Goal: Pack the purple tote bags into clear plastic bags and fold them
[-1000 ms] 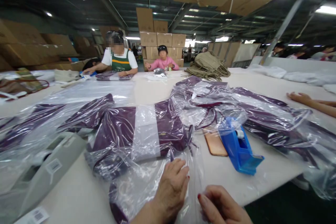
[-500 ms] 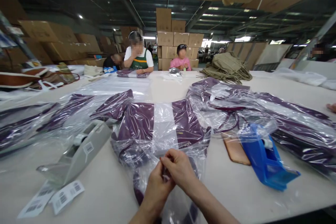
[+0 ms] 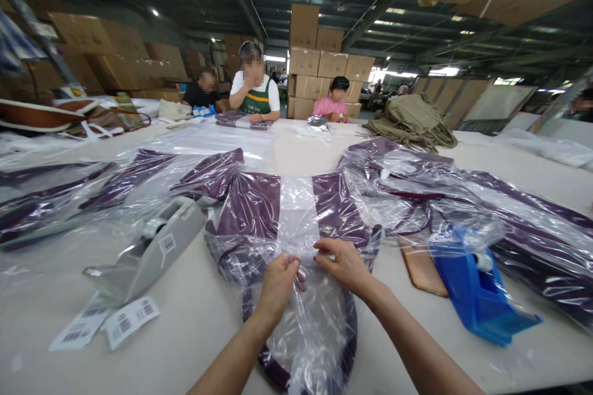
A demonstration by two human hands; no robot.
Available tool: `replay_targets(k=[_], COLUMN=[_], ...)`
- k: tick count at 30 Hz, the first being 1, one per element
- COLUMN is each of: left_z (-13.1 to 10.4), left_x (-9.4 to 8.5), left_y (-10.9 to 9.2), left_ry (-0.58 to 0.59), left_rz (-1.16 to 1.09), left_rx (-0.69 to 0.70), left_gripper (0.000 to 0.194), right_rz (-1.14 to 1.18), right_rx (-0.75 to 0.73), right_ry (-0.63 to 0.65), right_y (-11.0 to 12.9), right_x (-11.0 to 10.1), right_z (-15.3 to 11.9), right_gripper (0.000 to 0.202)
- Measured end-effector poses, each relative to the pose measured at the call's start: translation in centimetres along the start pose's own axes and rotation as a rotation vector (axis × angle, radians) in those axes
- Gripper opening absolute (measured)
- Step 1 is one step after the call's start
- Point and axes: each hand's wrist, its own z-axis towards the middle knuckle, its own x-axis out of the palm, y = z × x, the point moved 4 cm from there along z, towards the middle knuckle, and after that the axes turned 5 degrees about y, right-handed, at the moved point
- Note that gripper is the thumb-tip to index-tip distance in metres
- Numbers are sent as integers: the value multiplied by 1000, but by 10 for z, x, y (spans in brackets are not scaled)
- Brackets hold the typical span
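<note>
A dark purple handbag (image 3: 252, 207) lies in front of me inside a clear plastic bag (image 3: 306, 321), a pale strip down its middle and its looped strap towards me. My left hand (image 3: 279, 284) is over the lower part of the bag, thumb and forefinger pinched on the film. To its right, my right hand (image 3: 345, 264) has its fingers curled and pinched at the film near the handbag's lower edge. A small gap separates the hands. Exactly how much film each hand grips is hard to see.
A grey tape dispenser (image 3: 157, 253) and barcode tags (image 3: 132, 321) are at left. On the right sit a blue tape dispenser (image 3: 477, 296) and a tan flat piece (image 3: 424, 265). Wrapped purple bags (image 3: 523, 216) flank both sides. Co-workers (image 3: 254, 95) sit across the table.
My hands were together at the film and have moved apart, the right one to the right. The view has shifted slightly left.
</note>
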Motion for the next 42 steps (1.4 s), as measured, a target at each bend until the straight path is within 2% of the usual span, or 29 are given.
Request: replay_targets(k=[2, 5, 10, 15, 19, 22, 26, 28, 31, 37, 42], left_z=[3, 11, 21, 20, 20, 23, 29, 30, 30, 29, 29], left_x=[-4, -12, -22, -17, -15, -17, -20, -21, -22, -24, -25], left_y=[-3, -7, -18, -29, -25, -20, -11, -7, -5, -8, -7], left_ry=[-17, -51, -83, -92, -63, -42, -23, -39, -63, -40, -37], left_rz=[65, 214, 635, 1120, 1323, 1364, 1432, 1465, 1470, 1411, 1387], left_rx=[31, 57, 110, 286, 362, 404, 463, 499, 531, 529, 542], left_gripper=[20, 19, 17, 21, 25, 28, 29, 30, 33, 34, 33], right_rz=[-3, -15, -78, -199, -291, -398, -572, -621, -667, -661, -519], right_rx=[0, 27, 47, 23, 1, 111, 506, 647, 704, 685, 612], right_ry=[5, -10, -44, -116, -197, -343, -526, -514, -414, -229, -151], right_y=[2, 3, -1, 0, 4, -20, -93, -127, -155, -160, -159], right_x=[5, 11, 19, 35, 35, 11, -36, -49, -52, -47, -64], right_z=[6, 14, 20, 20, 9, -15, -69, -91, -103, -91, -106], right_gripper=[9, 12, 12, 9, 6, 13, 29, 33, 39, 42, 49])
